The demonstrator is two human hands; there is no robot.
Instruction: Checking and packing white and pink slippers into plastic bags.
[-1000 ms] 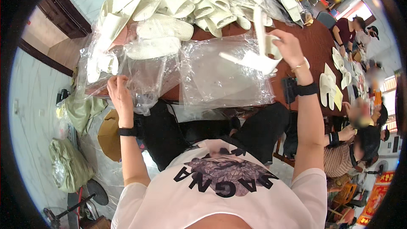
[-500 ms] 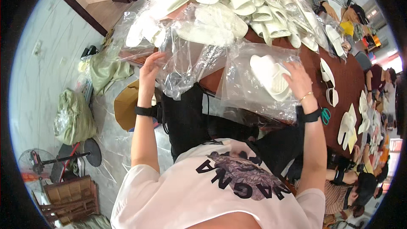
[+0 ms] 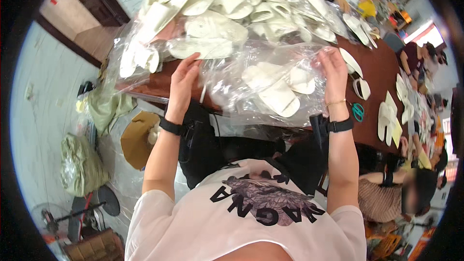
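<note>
A clear plastic bag point(image 3: 232, 89) is spread along the front of the brown table, with a pair of white slippers point(image 3: 280, 99) showing through it. My left hand point(image 3: 181, 83) is closed at the bag's left edge, thumb and fingers together on the film. At the opposite edge, my right hand point(image 3: 334, 72) pinches the plastic beside the slippers. Just beyond the bag, a single pale slipper point(image 3: 200, 48) lies at the front of a large heap of slippers point(image 3: 237, 2).
Teal scissors point(image 3: 357, 112) and loose slippers point(image 3: 386, 121) lie on the brown table point(image 3: 374, 77) to the right. An open cardboard box point(image 3: 137, 140) and a stuffed green sack point(image 3: 82, 164) stand on the floor at left. Several people work at the right.
The bag with the slippers has shifted left and is stretched out between my hands. My left hand has come to its left edge; my right hand has moved from the slippers to its right edge.
</note>
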